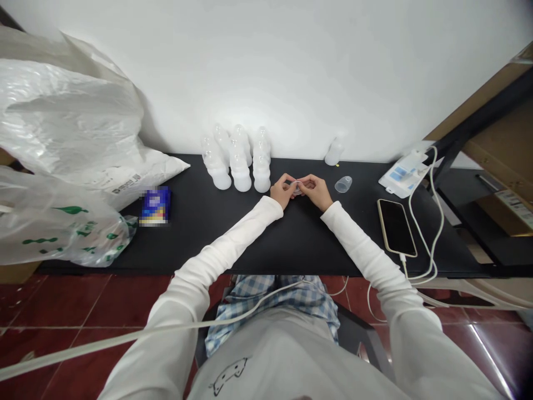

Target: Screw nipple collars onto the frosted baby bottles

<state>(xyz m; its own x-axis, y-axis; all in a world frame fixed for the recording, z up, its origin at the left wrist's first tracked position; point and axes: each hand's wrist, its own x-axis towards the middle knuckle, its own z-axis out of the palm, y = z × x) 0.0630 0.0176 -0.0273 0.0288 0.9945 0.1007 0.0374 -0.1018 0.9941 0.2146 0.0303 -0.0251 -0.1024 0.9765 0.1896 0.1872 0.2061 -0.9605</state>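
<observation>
My left hand and my right hand meet over the black table, both closed. Their fingertips pinch a small whitish, ring-like piece, partly covered by the fingers. Left of them stand several white bottles with clear domed caps, grouped in rows near the wall. Beyond my right hand, a separate white bottle without a domed cap stands by the wall. A loose clear cap lies on its side, just right of my right hand.
On the black table are a blue packet at left and a phone with a cable at right. A white-and-blue package lies behind the phone. Plastic bags fill the left end; a white cable crosses my lap.
</observation>
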